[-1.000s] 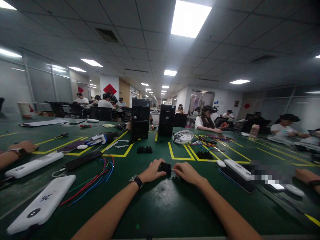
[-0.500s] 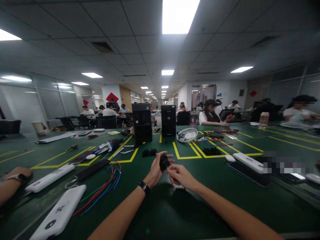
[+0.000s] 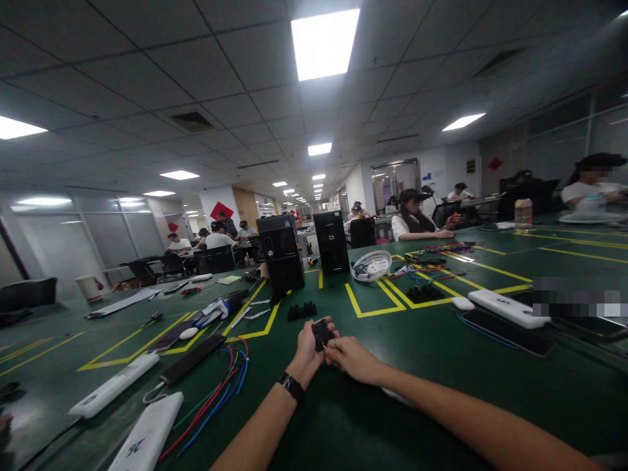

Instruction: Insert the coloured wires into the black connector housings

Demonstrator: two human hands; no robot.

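Note:
My left hand (image 3: 309,350), with a dark watch on its wrist, is closed around a small black block (image 3: 322,333). Pressed up against that block, my right hand (image 3: 353,358) pinches a thin yellowish wire (image 3: 325,347) at its lower edge. Whether the wire's end sits inside the block is too small to tell. Just beyond my hands a black toothed piece (image 3: 301,311) lies on the green table. To the left several loose red, blue and green wires (image 3: 216,392) lie in a curved bundle.
Two black boxes (image 3: 280,255) stand at the back, near a white round basket (image 3: 373,265). White power banks (image 3: 118,386) and dark phones (image 3: 507,332) lie on both sides. Another black toothed piece (image 3: 424,293) rests right of centre. Several people sit farther off.
The view has tilted and shifted. My right hand has come closer in against the black block, and the block now lies flatter in my left hand. A neighbour's arm at left has mostly left view.

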